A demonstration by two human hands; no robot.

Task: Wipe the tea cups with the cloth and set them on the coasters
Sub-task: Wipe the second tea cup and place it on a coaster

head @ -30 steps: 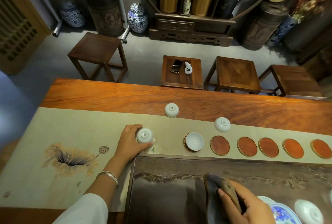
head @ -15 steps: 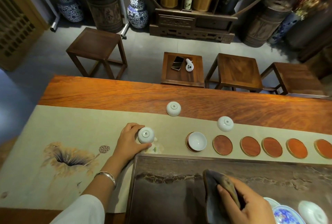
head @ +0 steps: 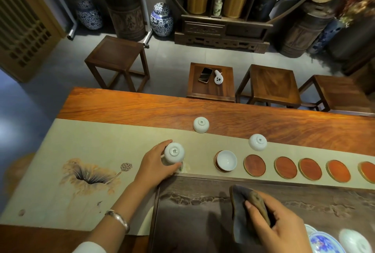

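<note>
Tea room, long wooden table (head: 263,123). Left hand (head: 156,165) grasps an inverted cup (head: 174,153) on the runner (head: 91,141), likely for wiping. Right hand (head: 280,224) clutches the cloth (head: 239,218). One cup sits upright on its coaster (head: 216,166); five coasters bare.

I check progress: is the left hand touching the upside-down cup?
Touching. The head view shows the left hand with fingers and thumb curled round the upside-down cup.

dim warm indoor light | glare on table (head: 233,114) | wide-angle bending at edges | corners soft
</note>
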